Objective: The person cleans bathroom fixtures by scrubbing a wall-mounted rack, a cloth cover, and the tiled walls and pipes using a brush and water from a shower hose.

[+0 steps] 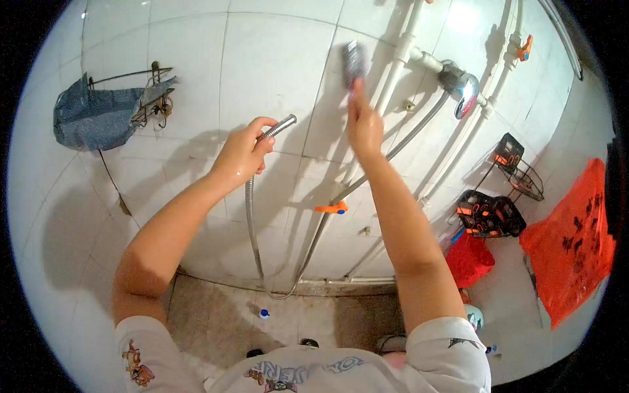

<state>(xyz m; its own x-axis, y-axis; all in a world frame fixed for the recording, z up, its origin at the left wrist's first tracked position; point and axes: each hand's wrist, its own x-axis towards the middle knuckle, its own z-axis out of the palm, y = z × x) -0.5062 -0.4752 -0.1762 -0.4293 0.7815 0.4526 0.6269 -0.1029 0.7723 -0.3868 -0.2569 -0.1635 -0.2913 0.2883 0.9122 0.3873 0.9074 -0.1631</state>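
My left hand [242, 152] is wrapped round the metal shower hose [250, 219] near its bare end, which points up and right. From there the hose hangs in a loop towards the floor and rises to a chrome shower valve [457, 85] at the upper right. My right hand [365, 128] is raised by the white pipe [393, 72], fingers closed on the lower end of a dark, brush-like thing [354, 60]. Motion blurs it, and I cannot tell its exact kind. An orange-handled tap [333, 207] sits on the wall below, between my forearms.
A grey cloth [98, 116] hangs on a wire rack at the left. To the right are black wire baskets [490, 213], a red bag [468, 262] and a large red plastic bag [570, 242]. A small blue-and-white cap [264, 314] lies on the tiled floor [216, 311].
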